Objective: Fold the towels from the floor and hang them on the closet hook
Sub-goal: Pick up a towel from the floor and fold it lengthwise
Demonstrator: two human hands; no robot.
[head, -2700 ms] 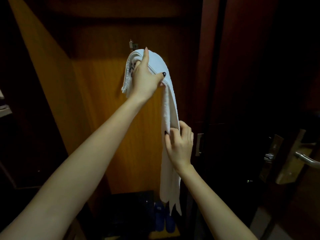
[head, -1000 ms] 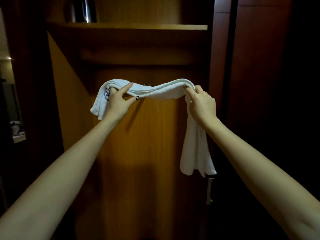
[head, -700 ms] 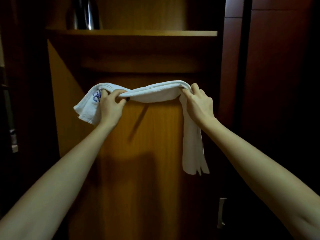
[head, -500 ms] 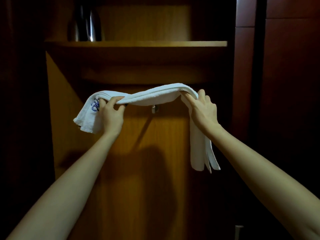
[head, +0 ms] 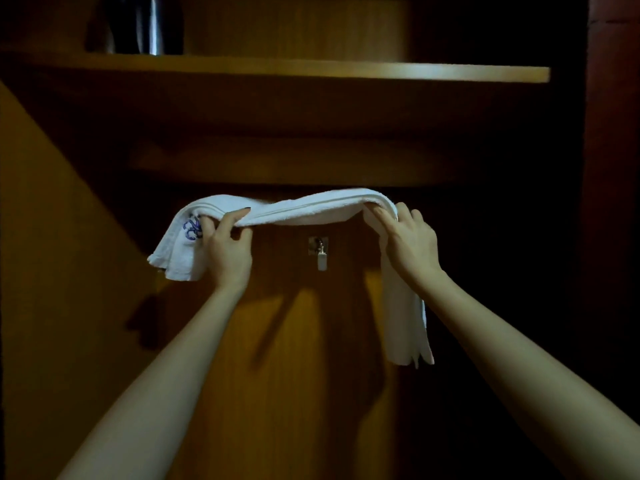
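We log closet back panel [head: 311, 393], orange-brown wood, filling frame from centre to 6 o'clock; light dim, sides near black. Shelf [head: 346, 69] runs across at 12 o'clock; dark shiny metal vessel [head: 149, 26] stands on it at 11 o'clock, top cut off by frame. White towel [head: 311, 209], folded into a long narrow band, is held roughly horiz. w/ both hands, below shelf and in front of panel; mid-span arches up slightly; long end hangs straight down at 3 o'clock side, behind right wrist; short end droops at 9 o'clock side. Left hand [head: 227, 251] grips band near short end, fingers curled round it; right hand [head: 410, 247] grips it at the bend where long end drops. Hook [head: 320, 252], small, metal, sits on panel at 6 o'clock of towel's mid-span, btwn the hands, apart from towel. Blue emblem [head: 192, 228] on short end, just at 9 o'clock of left hand.
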